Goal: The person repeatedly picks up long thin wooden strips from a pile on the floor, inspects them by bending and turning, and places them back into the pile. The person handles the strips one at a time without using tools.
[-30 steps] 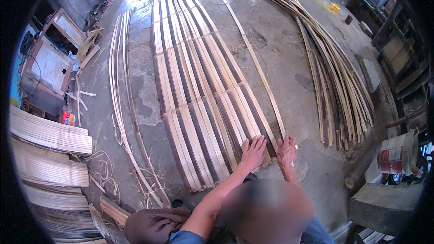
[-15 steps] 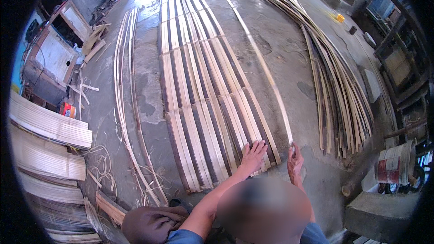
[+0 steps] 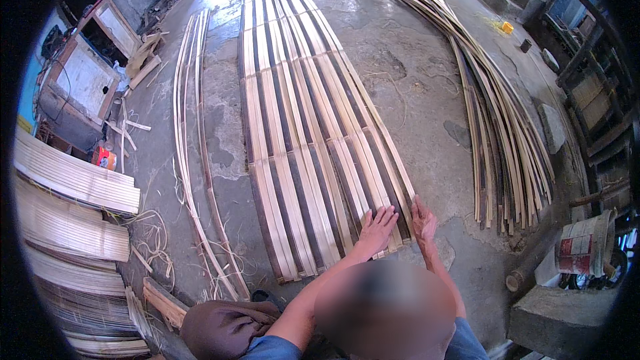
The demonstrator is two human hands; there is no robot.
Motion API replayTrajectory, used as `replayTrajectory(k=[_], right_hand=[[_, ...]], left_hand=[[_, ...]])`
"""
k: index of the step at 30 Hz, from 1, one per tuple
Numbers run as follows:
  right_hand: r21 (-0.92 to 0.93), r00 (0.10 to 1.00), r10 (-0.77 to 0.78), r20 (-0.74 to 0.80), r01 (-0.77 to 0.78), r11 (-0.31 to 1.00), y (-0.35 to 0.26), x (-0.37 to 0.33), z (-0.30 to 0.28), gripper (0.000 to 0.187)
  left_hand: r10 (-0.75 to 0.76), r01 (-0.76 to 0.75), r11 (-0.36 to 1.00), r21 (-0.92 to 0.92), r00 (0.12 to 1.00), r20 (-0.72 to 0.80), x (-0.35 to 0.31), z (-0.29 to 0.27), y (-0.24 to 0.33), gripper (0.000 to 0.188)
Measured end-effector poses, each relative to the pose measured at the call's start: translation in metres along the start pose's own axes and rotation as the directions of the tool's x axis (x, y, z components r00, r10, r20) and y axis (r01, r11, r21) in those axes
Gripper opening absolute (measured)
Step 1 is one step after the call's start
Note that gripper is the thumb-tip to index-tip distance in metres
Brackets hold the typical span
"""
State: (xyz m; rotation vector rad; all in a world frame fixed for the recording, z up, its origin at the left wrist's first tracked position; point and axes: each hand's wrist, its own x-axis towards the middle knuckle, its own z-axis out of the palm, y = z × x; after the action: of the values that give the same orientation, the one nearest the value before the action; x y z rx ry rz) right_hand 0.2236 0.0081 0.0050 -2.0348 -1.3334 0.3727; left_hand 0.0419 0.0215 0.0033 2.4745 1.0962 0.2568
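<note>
Long pale and dark bamboo strips lie side by side in a flat panel (image 3: 303,160) on the floor, crossed by thin bands at intervals. My left hand (image 3: 378,228) rests palm down on the panel's near right end, fingers spread over the strips. Along the panel's right edge lies a pale bamboo strip (image 3: 381,137), close against its neighbours. My right hand (image 3: 425,222) is at the near end of that strip, fingers together and closed on its outer edge. The exact grip of the thumb is partly hidden.
Loose strips (image 3: 190,160) lie left of the panel, and a fanned pile of strips (image 3: 500,127) lies to the right. Stacked slat bundles (image 3: 73,227) stand at the left. A white bucket (image 3: 581,243) stands on a concrete block (image 3: 557,313) at the right.
The separate pale strip has moved left, from lying apart on the floor to the panel's right edge. My right hand moved left with it; my left hand stays on the panel.
</note>
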Motion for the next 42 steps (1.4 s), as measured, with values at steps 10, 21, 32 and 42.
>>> replayTrajectory(k=[10,21,32,42], right_hand=[[-0.151,0.999,0.024,0.049,-0.016,0.988,0.005,0.0,0.012,0.031],[-0.309,0.994,0.098,0.046,-0.079,0.948,0.0,0.0,0.013,0.035],[-0.255,0.994,-0.106,0.019,0.107,0.961,-0.021,-0.001,0.007,0.04],[-0.025,0.907,-0.34,0.247,0.357,0.934,-0.081,0.06,0.001,0.028]], left_hand=[[-0.018,0.012,0.998,0.055,0.994,0.108,-0.001,0.004,-0.002,0.075],[-0.022,0.022,1.0,-0.008,0.999,0.024,0.008,0.004,0.004,0.065],[-0.134,0.129,0.991,0.037,0.939,0.317,0.055,-0.234,-0.112,0.019],[-0.648,0.637,0.747,0.19,0.762,-0.008,-0.241,-0.362,-0.311,0.029]])
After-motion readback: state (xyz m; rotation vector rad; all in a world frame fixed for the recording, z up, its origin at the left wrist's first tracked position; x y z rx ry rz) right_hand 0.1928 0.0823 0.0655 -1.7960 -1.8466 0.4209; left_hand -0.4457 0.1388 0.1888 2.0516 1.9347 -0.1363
